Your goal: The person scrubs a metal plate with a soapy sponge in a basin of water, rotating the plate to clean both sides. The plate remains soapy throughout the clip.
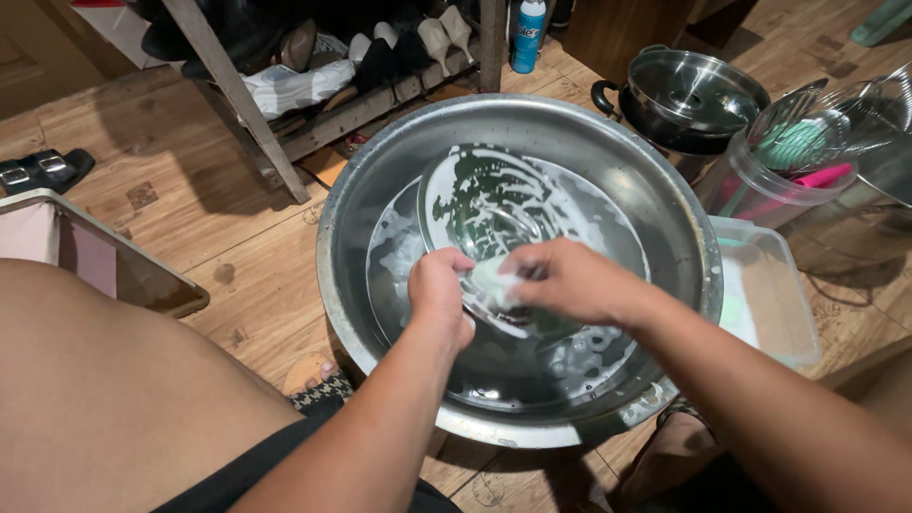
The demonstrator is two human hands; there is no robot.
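— Bare thigh (104,380) of the person fills the near-left corner, and just right of it sits the wide, round stainless-steel basin (665,204) on the wooden plank floor (228,275). What goes on inside that basin?

— Both forearms reach into it from the near side. The left hand (439,296) is closed around the near edge of a round glass lid (494,204) streaked with white suds, gripping it and holding it tilted up above the basin's bottom. The right hand (568,280) has its fingers curled and pressed together on a small pale-green soapy sponge (494,280), which lies against the lid's face just beside the left hand.

— Is anything else in the basin?

— Foam and shallow grey water lie at its bottom, under and nearer than the lid; another round dish seems to lie beneath the lid, though its kind cannot be told.

— And around the basin?

— Touching its right rim is a clear rectangular plastic tub (769,285). Beyond that, to the far right, stands a clear plastic container (760,185) holding green and pink utensils, and next to it a black-handled steel pot with a shiny lid (689,95). Behind the basin, on the far side, is a low wooden shoe rack (361,104) filled with shoes, with a blue-and-white spray can (527,36) at its right end. Far left of the basin, a pair of black sandals (43,169) rests on the floor, and nearer lies a pink-lined tray with a metal rim (123,261).
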